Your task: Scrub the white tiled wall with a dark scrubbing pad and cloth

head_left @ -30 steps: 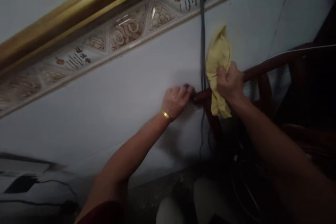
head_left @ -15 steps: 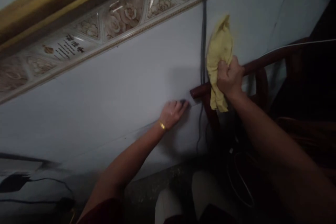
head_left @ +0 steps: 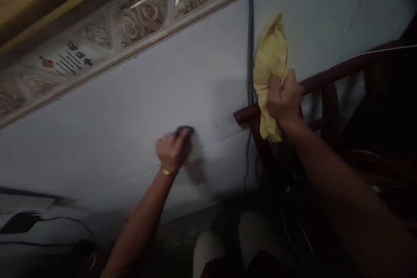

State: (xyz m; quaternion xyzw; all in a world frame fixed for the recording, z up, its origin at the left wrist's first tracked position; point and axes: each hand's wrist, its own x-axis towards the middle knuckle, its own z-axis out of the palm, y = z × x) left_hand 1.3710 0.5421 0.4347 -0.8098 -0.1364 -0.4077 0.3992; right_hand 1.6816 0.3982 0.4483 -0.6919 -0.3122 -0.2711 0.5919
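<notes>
My left hand (head_left: 171,151), with a gold band at the wrist, is closed on a small dark rounded object (head_left: 185,130) against the white tiled wall (head_left: 137,108). Blur and dim light hide what kind of object it is. My right hand (head_left: 284,97) grips a crumpled yellow cloth (head_left: 271,54) at its middle. The cloth's upper part points up in front of the wall and its lower end hangs down. Behind that hand runs the dark red wooden rail (head_left: 246,114) of a piece of furniture; whether the hand rests on it I cannot tell.
Grey cables (head_left: 250,43) run down the wall behind the rail's end. A patterned tile border (head_left: 143,13) and a gold frame (head_left: 65,2) lie above. At lower left is a black plug or adapter (head_left: 20,222) with a cord. A thin white cable (head_left: 365,55) crosses the rail.
My left hand has moved left along the wall, away from the rail's end, with the dark object in it. My right hand and the yellow cloth stay nearly in place.
</notes>
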